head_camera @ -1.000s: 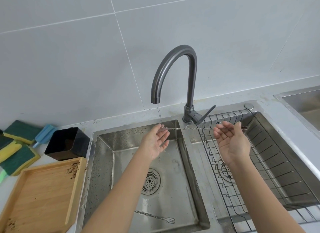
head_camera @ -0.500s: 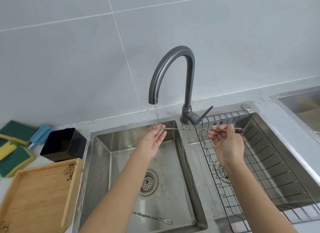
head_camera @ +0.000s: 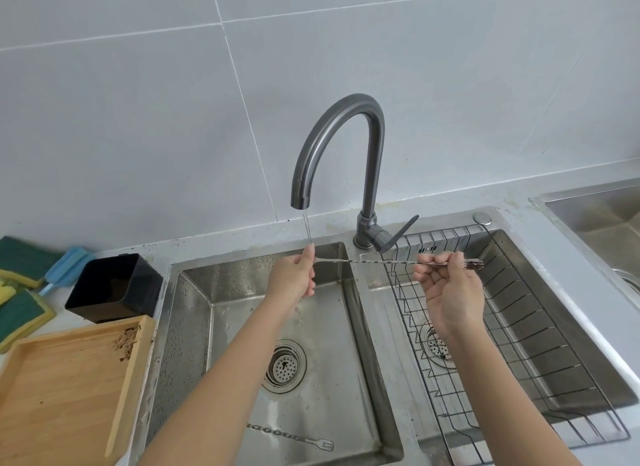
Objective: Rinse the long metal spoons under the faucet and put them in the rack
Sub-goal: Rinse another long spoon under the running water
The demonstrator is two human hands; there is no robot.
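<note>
A long twisted metal spoon [head_camera: 377,263] lies level across the divide between the two sink basins. My right hand [head_camera: 450,292] pinches its right end, and a dirty brown tip sticks out past the fingers. My left hand [head_camera: 294,280] pinches the spoon's left end under the thin stream from the dark faucet [head_camera: 341,146]. The wire rack [head_camera: 519,327] sits in the right basin below my right hand. A second twisted utensil with a fork end [head_camera: 294,436] lies on the floor of the left basin [head_camera: 346,379].
A black square container [head_camera: 110,285] and a wooden tray [head_camera: 65,389] with brown crumbs stand left of the sink. Green and yellow sponges [head_camera: 20,302] and a blue scraper [head_camera: 65,264] lie at the far left. Another steel basin [head_camera: 602,216] shows at the right edge.
Both hands stay on the spoon under the stream. My left fingers have closed tighter on its left end and turned more upright.
</note>
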